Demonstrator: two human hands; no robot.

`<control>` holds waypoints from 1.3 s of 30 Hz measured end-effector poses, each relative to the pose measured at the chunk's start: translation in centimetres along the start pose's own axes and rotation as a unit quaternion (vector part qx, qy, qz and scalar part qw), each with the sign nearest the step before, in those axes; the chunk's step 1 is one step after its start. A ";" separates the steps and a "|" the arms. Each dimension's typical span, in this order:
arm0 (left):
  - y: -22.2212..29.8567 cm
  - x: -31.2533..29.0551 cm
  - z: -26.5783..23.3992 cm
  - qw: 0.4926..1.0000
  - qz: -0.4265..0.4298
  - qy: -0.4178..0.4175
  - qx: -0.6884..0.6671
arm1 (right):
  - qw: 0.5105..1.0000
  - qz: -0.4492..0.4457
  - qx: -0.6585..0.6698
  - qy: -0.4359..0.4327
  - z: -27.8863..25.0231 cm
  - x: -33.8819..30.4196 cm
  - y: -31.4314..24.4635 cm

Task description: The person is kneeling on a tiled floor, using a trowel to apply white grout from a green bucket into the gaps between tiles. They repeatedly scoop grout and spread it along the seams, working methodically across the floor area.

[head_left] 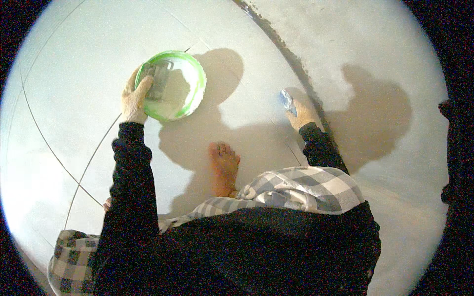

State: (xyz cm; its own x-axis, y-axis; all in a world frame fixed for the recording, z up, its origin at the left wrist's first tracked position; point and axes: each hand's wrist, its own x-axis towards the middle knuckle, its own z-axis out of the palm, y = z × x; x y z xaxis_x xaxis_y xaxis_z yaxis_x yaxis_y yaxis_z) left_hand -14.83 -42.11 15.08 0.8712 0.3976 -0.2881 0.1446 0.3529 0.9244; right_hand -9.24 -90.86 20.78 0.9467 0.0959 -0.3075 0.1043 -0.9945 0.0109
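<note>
My left hand (134, 103) is closed on the near-left rim of a round green bowl (199, 74), its thumb lying over the edge. White smears coat the bowl's inside, and a flat grey piece (157, 86) lies in it beside my thumb; I cannot tell whether the thumb presses on it. Farther right, my right hand (303, 114) is closed around a small blue-and-white object (286, 100), too blurred to name, low over the floor near the edge of the tiles. The fingers on its far side are partly hidden.
Large pale floor tiles (59, 113) with dark joints spread on the left. A rough dark edge (296, 64) separates them from a grey surface (355, 29) on the right. My bare foot (225, 163) and checked trousers (316, 190) are between my arms. Shadows fall across the floor.
</note>
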 end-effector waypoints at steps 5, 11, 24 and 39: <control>2.5 -1.1 1.4 0.999 -0.003 -0.010 -0.039 | 0.977 -0.194 -0.053 0.070 -5.5 8.2 -2.5; 5.2 -4.1 2.6 0.997 -0.079 0.020 -0.005 | 0.959 -0.259 -0.097 0.065 -12.5 23.1 -11.2; 5.0 -6.2 0.4 0.982 -0.180 0.001 -0.048 | 0.834 -0.501 -0.223 -0.069 -8.7 16.2 -1.9; 4.4 -3.1 4.7 0.985 -0.132 -0.108 -0.036 | 0.978 0.034 0.011 -0.205 -14.6 -10.7 1.2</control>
State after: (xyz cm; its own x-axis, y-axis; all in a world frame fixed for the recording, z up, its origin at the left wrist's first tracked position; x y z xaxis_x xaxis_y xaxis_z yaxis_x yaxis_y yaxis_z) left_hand -14.67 -45.83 21.19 0.8883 0.0984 -0.4486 0.3519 0.4819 0.8025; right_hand -14.83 -92.44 37.95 0.7494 0.0086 -0.6621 0.0335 -0.9991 0.0249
